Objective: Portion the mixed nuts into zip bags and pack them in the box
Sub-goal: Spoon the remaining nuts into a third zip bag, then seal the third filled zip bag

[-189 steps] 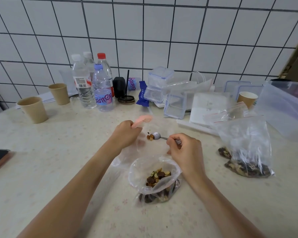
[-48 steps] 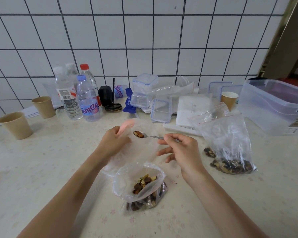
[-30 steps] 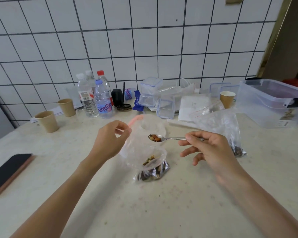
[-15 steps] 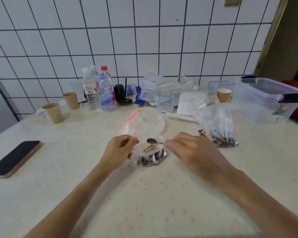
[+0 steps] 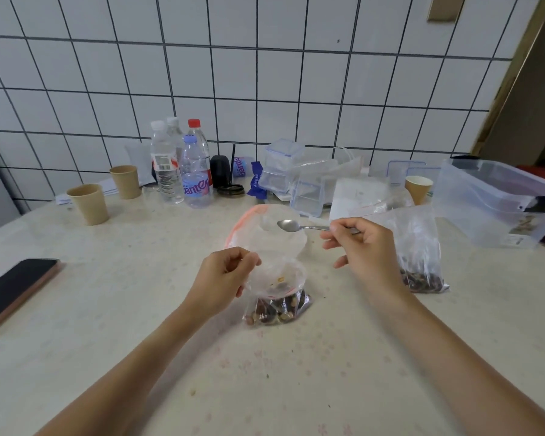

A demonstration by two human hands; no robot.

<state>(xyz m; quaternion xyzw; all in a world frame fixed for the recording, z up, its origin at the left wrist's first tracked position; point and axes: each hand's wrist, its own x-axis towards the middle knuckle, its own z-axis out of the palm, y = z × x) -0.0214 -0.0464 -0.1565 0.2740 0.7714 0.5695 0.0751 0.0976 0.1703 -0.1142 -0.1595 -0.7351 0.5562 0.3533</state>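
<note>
A small clear zip bag [image 5: 277, 297] with mixed nuts at its bottom stands on the table in front of me. My left hand [image 5: 224, 278] pinches its rim and holds the mouth open. Behind it lies a second zip bag [image 5: 265, 234] with a pink-red strip, mouth open. My right hand [image 5: 362, 250] grips the handle of a metal spoon [image 5: 290, 225], whose bowl looks bare, above that bag. A larger clear bag of nuts [image 5: 419, 262] stands to the right. The big clear plastic box [image 5: 497, 202] sits at the far right.
A phone [image 5: 13, 291] lies at the left. Paper cups [image 5: 88, 204], water bottles [image 5: 195, 174] and small clear lidded containers [image 5: 283, 171] line the tiled wall. Another paper cup [image 5: 417, 188] stands near the box. Crumbs dot the table near me.
The spoon carried nuts, dipped into the small bag, and has now risen bare above the bags. My left hand kept hold of the bag's rim.
</note>
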